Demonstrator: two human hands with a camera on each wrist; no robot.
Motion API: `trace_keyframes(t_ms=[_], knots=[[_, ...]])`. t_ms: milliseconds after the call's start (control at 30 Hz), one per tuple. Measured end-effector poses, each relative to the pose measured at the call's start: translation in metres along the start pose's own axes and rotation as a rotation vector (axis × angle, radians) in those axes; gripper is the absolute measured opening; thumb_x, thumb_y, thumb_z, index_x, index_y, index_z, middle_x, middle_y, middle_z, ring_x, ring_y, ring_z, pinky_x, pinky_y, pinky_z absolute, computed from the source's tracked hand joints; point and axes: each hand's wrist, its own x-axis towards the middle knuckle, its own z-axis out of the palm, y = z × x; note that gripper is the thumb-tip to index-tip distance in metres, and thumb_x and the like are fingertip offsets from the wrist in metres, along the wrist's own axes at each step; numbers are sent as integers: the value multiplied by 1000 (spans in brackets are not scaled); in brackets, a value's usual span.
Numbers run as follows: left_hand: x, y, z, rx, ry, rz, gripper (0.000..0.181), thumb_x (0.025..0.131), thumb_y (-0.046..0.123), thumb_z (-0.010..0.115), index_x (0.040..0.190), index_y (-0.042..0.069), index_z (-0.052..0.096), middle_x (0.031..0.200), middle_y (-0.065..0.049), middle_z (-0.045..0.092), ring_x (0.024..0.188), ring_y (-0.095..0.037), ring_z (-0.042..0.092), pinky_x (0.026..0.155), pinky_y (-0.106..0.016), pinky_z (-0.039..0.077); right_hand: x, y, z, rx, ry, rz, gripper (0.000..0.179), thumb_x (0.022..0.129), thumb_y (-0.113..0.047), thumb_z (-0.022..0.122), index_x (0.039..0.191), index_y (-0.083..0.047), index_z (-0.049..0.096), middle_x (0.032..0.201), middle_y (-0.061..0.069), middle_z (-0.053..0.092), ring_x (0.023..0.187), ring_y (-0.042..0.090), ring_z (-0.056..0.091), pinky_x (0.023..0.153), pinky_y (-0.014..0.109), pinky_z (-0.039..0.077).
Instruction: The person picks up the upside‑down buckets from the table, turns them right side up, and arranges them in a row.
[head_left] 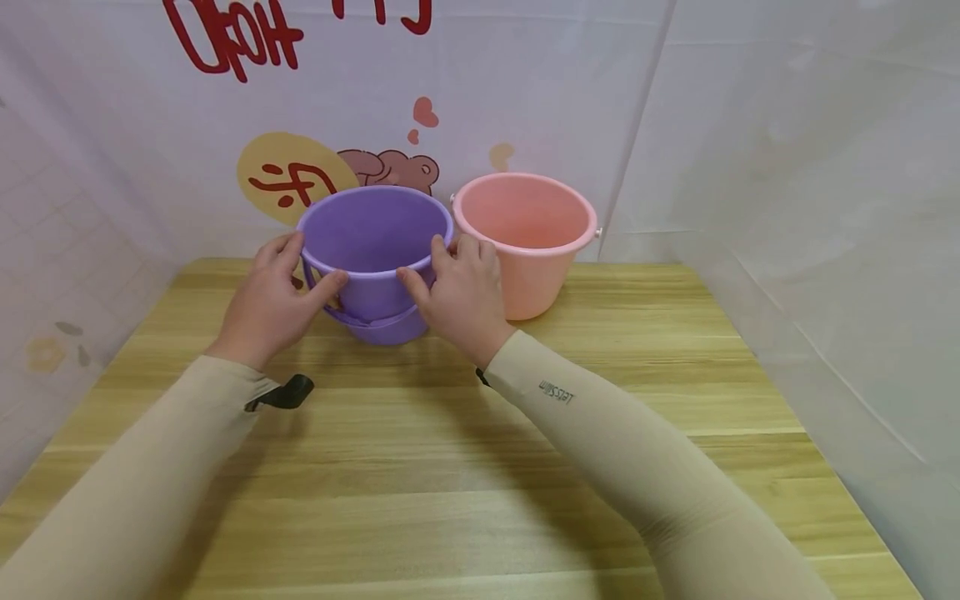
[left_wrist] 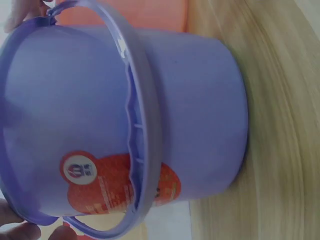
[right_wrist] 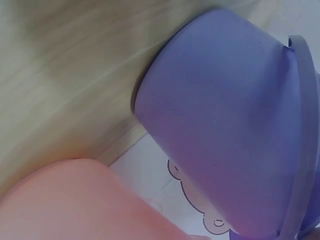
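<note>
A purple plastic bucket (head_left: pixel 375 292) stands upright toward the back of the table, its mouth facing up. My left hand (head_left: pixel 272 298) holds its rim at the left, thumb toward the front. At the right side of the same rim, my right hand (head_left: pixel 467 290) grips with thumb and fingers. The bucket's purple handle (left_wrist: pixel 148 115) hangs down across the front wall. In the left wrist view, a red label (left_wrist: pixel 110 187) shows behind that handle. The right wrist view shows the bucket's side wall (right_wrist: pixel 215 110), while most of the right hand lies outside that view.
A pink bucket (head_left: pixel 534 279) stands close to the right of the purple one, behind my right hand. The wood-grain table (head_left: pixel 420 500) ends at a printed white backdrop (head_left: pixel 525 83). A white side sheet (head_left: pixel 825 250) hangs along the right edge.
</note>
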Motion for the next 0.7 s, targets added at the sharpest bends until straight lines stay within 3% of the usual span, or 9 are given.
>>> trace_keyframes(t_ms=[233,333,467,700], knots=[[5,2,1,-38,-12,-44,101,96,78,51,170,21,13,174,-20,20,124,-44,54,97,-68,50,11,-2,-2,-81,-93,45,76,106,-64,45,152,-6,55,126,18,64,115,32,54,103,43,42],[10,1,1,-60,-21,-60,103,95,78,51,170,20,13,175,-20,18,137,-49,48,107,-74,44,19,-4,-6,-92,-205,84,80,106,-67,40,158,-6,48,108,15,73,102,31,65,92,41,53],[18,-1,1,-83,-32,-71,102,96,77,51,171,21,12,175,-20,16,150,-53,36,114,-77,34,28,-8,-9,-7,-346,168,85,106,-68,38,164,-5,36,80,6,70,84,26,72,78,42,60],[28,-4,5,-94,-39,-81,100,98,74,51,171,22,7,176,-22,11,150,-56,33,117,-77,30,34,-10,-9,75,-391,249,88,106,-69,39,167,-7,27,78,3,66,78,19,68,78,37,56]])
